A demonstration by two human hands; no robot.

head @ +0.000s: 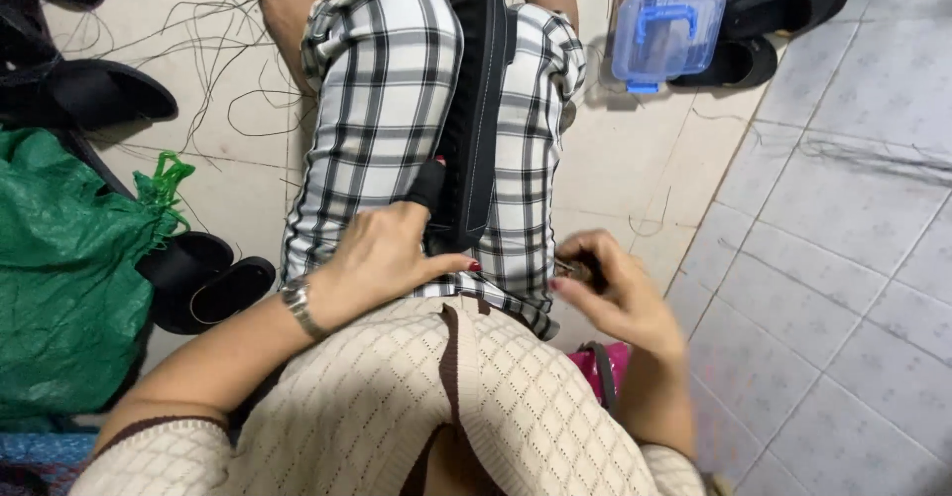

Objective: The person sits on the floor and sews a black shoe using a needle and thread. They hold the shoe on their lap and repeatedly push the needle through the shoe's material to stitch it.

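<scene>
Head view: tiled floor point(843, 258), loose threads scattered at top left; green bag point(69, 258) and black sandals point(203, 283) crowd the left, open tiles to the right. Black sole point(476, 109), long and narrow, lies along the lap between the knees. Left hand point(382, 258) grips its near end; right hand point(615, 293) pinches a small dark item, unclear.

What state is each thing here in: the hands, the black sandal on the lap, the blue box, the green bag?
Left hand: pressed on the black sandal, fingers around its near end.
Right hand: pinched shut on a small dark thing, too blurred to name.
Black sandal: lying lengthwise between the knees, on edge.
Blue box: lid shut, handle flat.
Green bag: full, tied at the top.
Loose threads: scattered on the floor.
</scene>
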